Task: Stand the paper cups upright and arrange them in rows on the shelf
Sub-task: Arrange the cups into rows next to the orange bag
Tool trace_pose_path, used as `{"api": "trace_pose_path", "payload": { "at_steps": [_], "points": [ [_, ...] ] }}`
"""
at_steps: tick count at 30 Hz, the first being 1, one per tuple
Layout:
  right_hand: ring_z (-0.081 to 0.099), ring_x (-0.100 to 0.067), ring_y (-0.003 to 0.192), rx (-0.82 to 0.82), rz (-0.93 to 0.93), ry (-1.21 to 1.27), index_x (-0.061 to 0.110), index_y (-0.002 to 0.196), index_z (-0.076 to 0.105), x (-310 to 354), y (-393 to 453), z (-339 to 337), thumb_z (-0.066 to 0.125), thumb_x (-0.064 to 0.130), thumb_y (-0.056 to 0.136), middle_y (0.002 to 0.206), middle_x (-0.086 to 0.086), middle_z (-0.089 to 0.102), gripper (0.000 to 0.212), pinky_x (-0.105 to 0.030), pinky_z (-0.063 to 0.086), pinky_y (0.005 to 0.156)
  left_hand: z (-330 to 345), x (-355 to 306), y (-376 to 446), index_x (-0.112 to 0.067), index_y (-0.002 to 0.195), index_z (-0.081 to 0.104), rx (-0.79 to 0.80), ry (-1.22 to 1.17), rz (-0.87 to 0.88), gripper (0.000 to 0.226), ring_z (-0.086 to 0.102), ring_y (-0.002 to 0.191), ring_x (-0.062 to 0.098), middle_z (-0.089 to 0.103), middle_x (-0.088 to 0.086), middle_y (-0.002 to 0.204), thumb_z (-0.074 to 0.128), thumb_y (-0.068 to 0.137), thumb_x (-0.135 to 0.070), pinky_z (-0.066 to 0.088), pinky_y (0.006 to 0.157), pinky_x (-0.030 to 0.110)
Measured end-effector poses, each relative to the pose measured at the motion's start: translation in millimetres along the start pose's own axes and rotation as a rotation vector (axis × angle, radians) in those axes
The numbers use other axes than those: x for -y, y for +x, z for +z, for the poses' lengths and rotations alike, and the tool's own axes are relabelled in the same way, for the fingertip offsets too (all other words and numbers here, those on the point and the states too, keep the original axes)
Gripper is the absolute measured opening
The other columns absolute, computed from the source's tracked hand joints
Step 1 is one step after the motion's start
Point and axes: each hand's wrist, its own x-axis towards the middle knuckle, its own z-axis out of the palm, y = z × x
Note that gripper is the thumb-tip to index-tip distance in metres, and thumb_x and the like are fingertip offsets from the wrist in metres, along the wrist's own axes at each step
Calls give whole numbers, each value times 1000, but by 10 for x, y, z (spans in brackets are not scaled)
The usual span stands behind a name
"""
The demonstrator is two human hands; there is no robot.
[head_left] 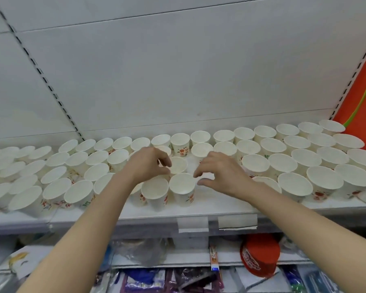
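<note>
Many white paper cups with red and green prints stand upright in rows on the white shelf (220,203). My left hand (146,167) reaches into the middle of the rows, and its thumb and forefinger pinch the left rim of one upright cup (179,165). My right hand (221,172) hovers over a bare gap in the rows with its fingers loosely curled and nothing in it. Its forefinger tip is at the right rim of a front cup (182,185). Another front cup (154,189) stands beside that one, below my left wrist.
Cup rows fill the shelf to the left (57,182) and right (304,163) of my hands. A white back panel (178,81) rises behind, with an orange panel (363,98) at the right. Below, a lower shelf holds packaged goods and a red tub (260,254).
</note>
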Motion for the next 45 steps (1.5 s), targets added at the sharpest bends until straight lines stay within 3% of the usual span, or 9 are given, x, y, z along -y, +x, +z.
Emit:
{"api": "trace_pose_path", "payload": {
  "at_steps": [4, 7, 13, 17, 22, 26, 33, 39, 45],
  "points": [
    [53, -20, 77, 41, -113, -19, 20, 81, 73, 241, -23, 242, 82, 22, 67, 79, 6, 69, 17, -31, 44, 66, 75, -41, 35, -32, 87, 73, 49, 121, 54, 12, 57, 80, 5, 67, -14, 90, 76, 76, -35, 49, 69, 26],
    [53, -22, 75, 43, -74, -69, 19, 76, 71, 258, -17, 328, 79, 18, 68, 74, 5, 67, 11, -37, 47, 62, 108, -68, 139, -31, 84, 73, 59, 203, 106, 9, 57, 83, 10, 67, -11, 91, 75, 77, -35, 49, 69, 28],
    [53, -19, 75, -65, 207, -82, 21, 76, 71, 174, -142, 59, 80, 20, 69, 73, 8, 66, 11, -33, 43, 65, 143, -184, 193, -32, 83, 74, -4, 19, 200, 4, 60, 75, 1, 70, -16, 82, 74, 79, -33, 49, 65, 25],
    [51, -19, 75, -145, 381, -189, 22, 74, 71, 84, -289, -151, 80, 18, 68, 72, 8, 65, 12, -32, 40, 65, 255, -418, 197, -32, 86, 74, -5, -35, 263, 7, 61, 78, 5, 70, -15, 84, 71, 80, -30, 51, 68, 29],
    [51, -23, 83, -20, 491, -371, 20, 80, 72, 64, -335, -155, 70, 20, 77, 79, 3, 66, 4, -33, 35, 73, 404, -590, 172, -30, 93, 74, -37, -9, 304, 13, 63, 86, 10, 71, -11, 89, 73, 80, -31, 49, 66, 29],
    [52, -23, 90, 64, 480, -414, 22, 90, 71, 4, -381, -193, 70, 23, 78, 87, 4, 66, 12, -31, 32, 78, 360, -508, 143, -30, 101, 71, 7, -26, 331, 30, 57, 92, 12, 67, -12, 98, 80, 73, -35, 50, 76, 34],
    [49, -22, 89, 142, 451, -447, 25, 80, 69, -99, -417, -335, 67, 19, 78, 82, 6, 65, 7, -33, 34, 79, 390, -548, 166, -32, 84, 71, -49, 88, 332, 6, 56, 91, 12, 65, -12, 89, 72, 80, -28, 46, 67, 28],
    [46, -19, 87, 145, 409, -459, 24, 81, 68, -118, -330, -323, 60, 17, 81, 81, 5, 63, 11, -30, 21, 71, 449, -640, 151, -32, 82, 72, -139, 98, 273, 5, 57, 87, 12, 66, -11, 84, 69, 80, -27, 49, 66, 31],
    [47, -21, 98, 170, 384, -466, 24, 94, 68, -182, -327, -262, 55, 16, 83, 96, 4, 64, 18, -32, 29, 80, 524, -722, 52, -31, 96, 72, -162, 90, 259, 13, 56, 98, 15, 67, -8, 99, 69, 85, -35, 47, 75, 32]
  ]
}}
